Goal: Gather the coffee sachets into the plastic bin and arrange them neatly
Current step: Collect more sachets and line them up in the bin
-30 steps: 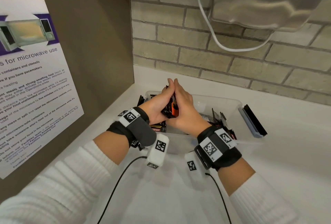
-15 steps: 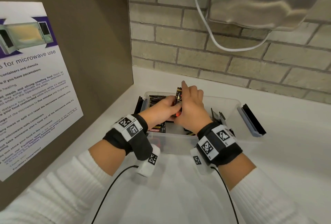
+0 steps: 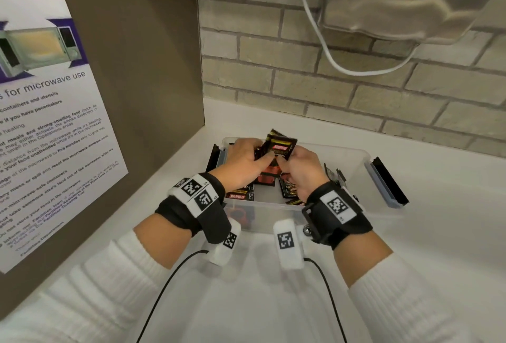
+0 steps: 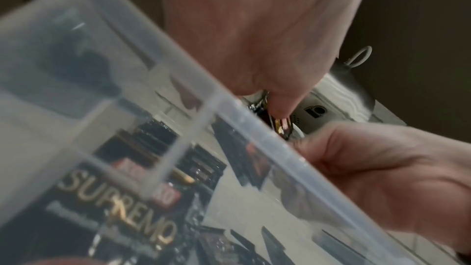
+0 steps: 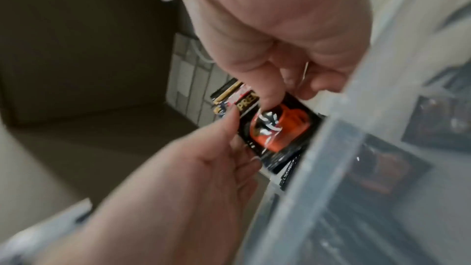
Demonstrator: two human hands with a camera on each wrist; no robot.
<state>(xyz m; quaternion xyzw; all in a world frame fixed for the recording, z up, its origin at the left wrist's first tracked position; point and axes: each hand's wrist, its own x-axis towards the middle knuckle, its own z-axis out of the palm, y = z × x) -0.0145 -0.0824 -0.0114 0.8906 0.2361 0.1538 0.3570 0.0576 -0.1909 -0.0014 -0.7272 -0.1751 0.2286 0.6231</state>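
The left hand [image 3: 242, 160] and the right hand [image 3: 302, 171] cover the lower part of the held sachets [image 3: 279, 146], so their number cannot be told. Through the plastic bin [image 3: 356, 156] wall the loose sachets [image 4: 122, 209] look blurred in both wrist views.

Black/orange/gold sachets [image 3: 279, 148], clear bin [image 3: 353, 156]
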